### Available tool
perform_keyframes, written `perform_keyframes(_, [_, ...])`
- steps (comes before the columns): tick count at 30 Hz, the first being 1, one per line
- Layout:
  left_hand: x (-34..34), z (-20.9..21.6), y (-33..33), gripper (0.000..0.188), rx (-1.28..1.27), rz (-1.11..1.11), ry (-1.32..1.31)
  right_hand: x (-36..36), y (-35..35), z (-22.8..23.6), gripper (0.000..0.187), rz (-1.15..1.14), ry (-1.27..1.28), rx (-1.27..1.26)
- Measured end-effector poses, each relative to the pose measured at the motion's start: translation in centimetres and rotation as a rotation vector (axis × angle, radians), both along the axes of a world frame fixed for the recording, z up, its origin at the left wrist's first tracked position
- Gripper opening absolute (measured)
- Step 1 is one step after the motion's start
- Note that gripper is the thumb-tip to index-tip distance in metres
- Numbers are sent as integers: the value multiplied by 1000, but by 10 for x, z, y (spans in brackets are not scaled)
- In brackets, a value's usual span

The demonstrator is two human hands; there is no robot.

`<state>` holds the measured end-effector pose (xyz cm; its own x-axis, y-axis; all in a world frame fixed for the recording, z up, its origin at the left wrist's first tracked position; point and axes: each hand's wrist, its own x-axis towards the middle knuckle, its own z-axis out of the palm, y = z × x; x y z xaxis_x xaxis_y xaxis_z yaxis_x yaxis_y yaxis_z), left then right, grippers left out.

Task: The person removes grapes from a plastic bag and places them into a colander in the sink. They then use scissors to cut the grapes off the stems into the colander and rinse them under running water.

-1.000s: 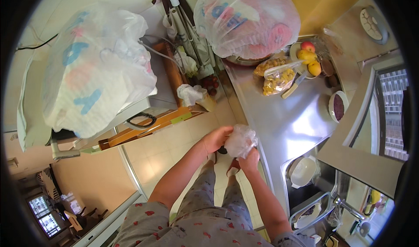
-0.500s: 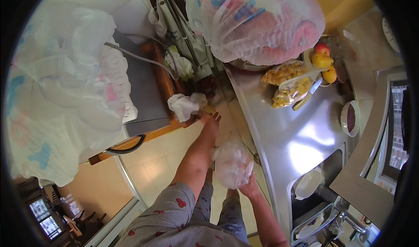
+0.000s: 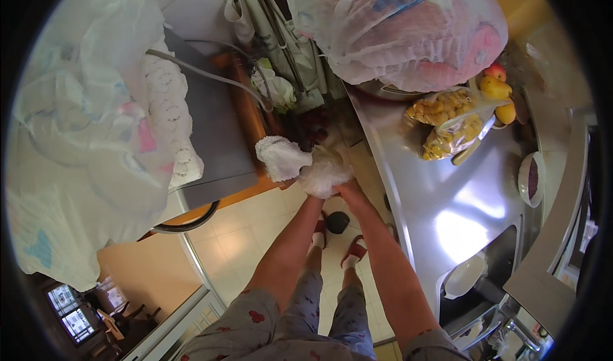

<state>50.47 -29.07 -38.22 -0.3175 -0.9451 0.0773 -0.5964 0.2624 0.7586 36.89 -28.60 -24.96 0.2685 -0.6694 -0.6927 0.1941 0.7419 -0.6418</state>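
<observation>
A bunched clear plastic bag (image 3: 327,172) is held out in front of me, beside the orange-brown wooden cabinet edge. My right hand (image 3: 345,187) grips it from the right, its fingers partly covered by the film. Against the bag's lower left side is my left hand (image 3: 315,195), with its fingers hidden by the plastic. A crumpled white cloth (image 3: 281,158) hangs at the cabinet corner, next to the bag. Behind the bag, low down, are some dark red round things (image 3: 316,133), too shaded to name.
To the right runs a steel counter (image 3: 415,201) with bagged yellow pieces (image 3: 450,128), fruit (image 3: 497,93), a bowl (image 3: 531,179) and a sink (image 3: 491,271). A big plastic-covered bundle (image 3: 402,32) stands at the back. Left is a covered appliance (image 3: 220,125).
My right hand has carried the plastic bag forward, away from my body, to the white cloth. My left hand, apart from the bag before, is now against it. The view has shifted slightly.
</observation>
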Motion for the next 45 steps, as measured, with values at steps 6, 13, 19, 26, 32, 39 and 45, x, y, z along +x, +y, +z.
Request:
perform_keyframes(6, [3,-81,-3,48,-243,420,-438,11,-41,-59,69,71,710,-526])
perform_keyframes(13, [19,-57,10,43,749,612,519,20,-84,-53,78,481,759,-496])
perform_keyframes(19, [20,-7,16,38,901,707,1089,47,-72,-46,63,314,960,-406])
perform_keyframes(26, [27,43,15,51,961,338,1469,43,-71,-49,44,257,1107,-314])
perform_keyframes(32, [-7,56,-3,65,942,977,1057,43,-63,-52,46,295,1067,-362])
perform_keyframes(39, [-25,39,-27,41,753,1289,874,37,-44,-72,38,197,868,-448])
perform_keyframes(45, [-8,-23,-37,37,680,1250,369,41,-67,-54,44,295,707,-373])
